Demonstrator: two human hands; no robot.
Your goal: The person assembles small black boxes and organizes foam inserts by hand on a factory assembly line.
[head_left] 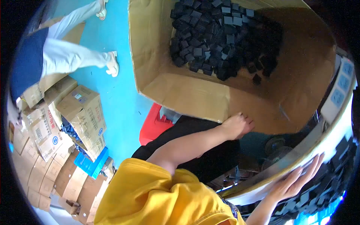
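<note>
A large open cardboard box (180,90) fills the upper middle of the head view, with a heap of small black square pieces (210,41) inside. My left hand (238,125) is at the box's near edge, its fingers curled over the cardboard rim. At the lower right, my right hand (294,183) rests by the pale edge of a worktable (255,195), fingers stretched out and holding nothing. More dark flat pieces (315,198) lie on the table beyond those fingers.
Under the box, a red plastic stool or crate (153,125) partly shows. Stacked cartons (82,108) and a blue bin (92,163) stand at left on the blue floor (116,93). A person in light trousers (71,56) is at upper left. A white power strip (339,88) runs along the table.
</note>
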